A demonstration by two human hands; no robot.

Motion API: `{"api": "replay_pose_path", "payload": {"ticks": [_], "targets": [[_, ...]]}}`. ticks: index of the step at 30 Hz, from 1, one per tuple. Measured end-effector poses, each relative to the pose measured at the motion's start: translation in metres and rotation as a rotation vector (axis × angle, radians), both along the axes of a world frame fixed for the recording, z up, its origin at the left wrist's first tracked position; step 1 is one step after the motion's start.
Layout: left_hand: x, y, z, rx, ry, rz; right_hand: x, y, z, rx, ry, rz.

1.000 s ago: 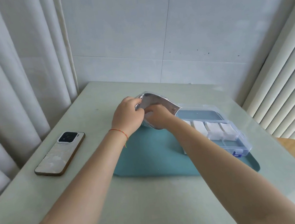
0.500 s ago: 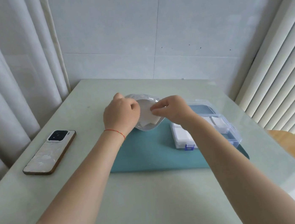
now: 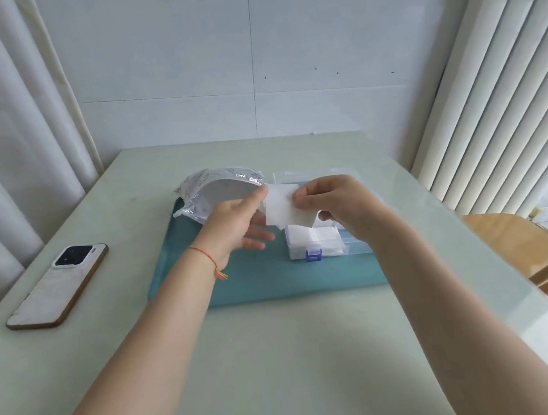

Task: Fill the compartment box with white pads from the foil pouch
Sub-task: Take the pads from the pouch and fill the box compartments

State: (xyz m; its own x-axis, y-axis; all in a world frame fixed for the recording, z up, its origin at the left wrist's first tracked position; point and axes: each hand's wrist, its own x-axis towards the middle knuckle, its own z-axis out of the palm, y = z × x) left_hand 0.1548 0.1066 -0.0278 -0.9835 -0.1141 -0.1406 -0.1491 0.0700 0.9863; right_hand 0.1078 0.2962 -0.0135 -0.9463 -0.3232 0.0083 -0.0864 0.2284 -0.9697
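White pads [image 3: 284, 207]: a small stack held up at frame centre, just above the compartment box [image 3: 318, 241]. Right hand [image 3: 338, 204]: fingers curled, pinching the stack's right edge. Left hand [image 3: 233, 226]: thumb and forefinger on the stack's left edge, remaining fingers spread loosely below it.

Compartment box: clear plastic, blue latch [image 3: 313, 254] at its near edge, lid open, white pads lying in the near compartments; sits right of centre on a teal mat [image 3: 261, 281].

Foil pouch [image 3: 215, 190]: silver, mouth gaping, resting at the mat's upper left corner, behind the left hand.

Smartphone [image 3: 59, 285]: face down at left on the pale green surface [image 3: 284, 361], well apart from the mat.

Red string bracelet [image 3: 206, 255]: on the left wrist.
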Motion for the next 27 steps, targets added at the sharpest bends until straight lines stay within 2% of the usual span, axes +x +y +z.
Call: {"api": "replay_pose_path", "payload": {"ticks": [2, 6, 11, 13, 19, 27], "targets": [[-0.001, 0.009, -0.004, 0.161, 0.038, -0.064, 0.003, 0.000, -0.002, -0.002, -0.006, 0.018], [-0.003, 0.016, -0.008, 0.266, 0.042, 0.025, 0.006, 0.004, -0.004, 0.019, 0.009, 0.020], [0.001, 0.015, -0.016, 0.420, -0.002, 0.005, 0.013, 0.000, -0.015, 0.086, 0.134, -0.024], [0.003, 0.018, -0.022, 0.471, 0.006, 0.019, 0.017, -0.006, -0.019, 0.177, 0.217, -0.043], [0.008, 0.020, -0.027, 0.568, -0.023, 0.057, 0.027, -0.017, -0.026, 0.306, 0.369, -0.084], [0.014, 0.019, -0.030, 0.588, -0.045, 0.048, 0.033, -0.020, -0.032, 0.380, 0.517, -0.005]]}}
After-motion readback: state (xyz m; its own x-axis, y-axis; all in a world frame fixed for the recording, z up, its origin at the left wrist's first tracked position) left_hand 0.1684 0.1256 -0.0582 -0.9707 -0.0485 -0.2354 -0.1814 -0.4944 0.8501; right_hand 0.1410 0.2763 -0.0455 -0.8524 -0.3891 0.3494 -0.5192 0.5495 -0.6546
